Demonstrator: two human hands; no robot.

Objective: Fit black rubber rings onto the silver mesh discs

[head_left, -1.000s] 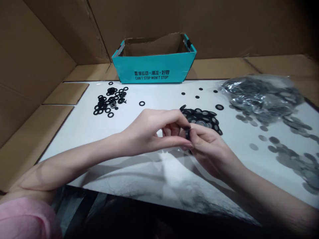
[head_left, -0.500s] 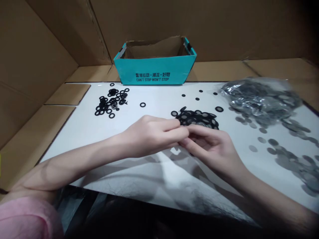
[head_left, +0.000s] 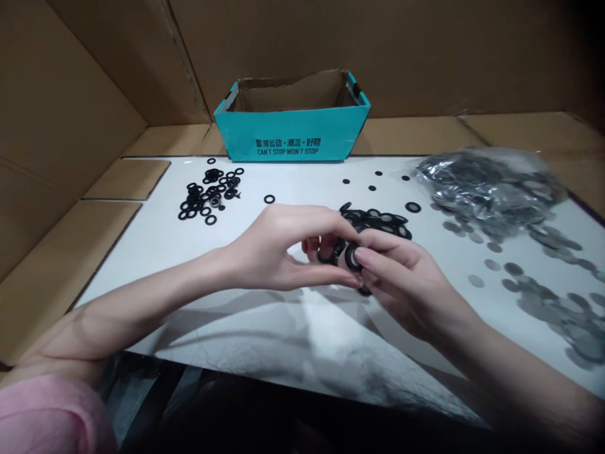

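Observation:
Both my hands meet over the middle of the white table around a black ring washer (head_left: 349, 257) with a pale centre. My right hand (head_left: 401, 274) pinches it, the thumb lying on its face. My left hand (head_left: 288, 249) curves round the same washer, thumb at its lower edge and index finger above, and its other fingers show partly behind. Just beyond the hands lies a pile of black rings with grey discs in them (head_left: 378, 221), partly covered by my fingers. One similar ring with a grey disc (head_left: 413, 207) lies apart to the right.
Plain black rings (head_left: 198, 198) are heaped at the left, with a single black ring (head_left: 269, 199) beside them. A turquoise box (head_left: 290, 132) stands at the back. At the right are a clear bag of grey discs (head_left: 486, 189) and loose grey discs (head_left: 558, 309). Cardboard walls surround the table.
My left hand's thumb and index finger have spread apart from their closed bunch. The black ring washer, hidden before, now shows between the hands.

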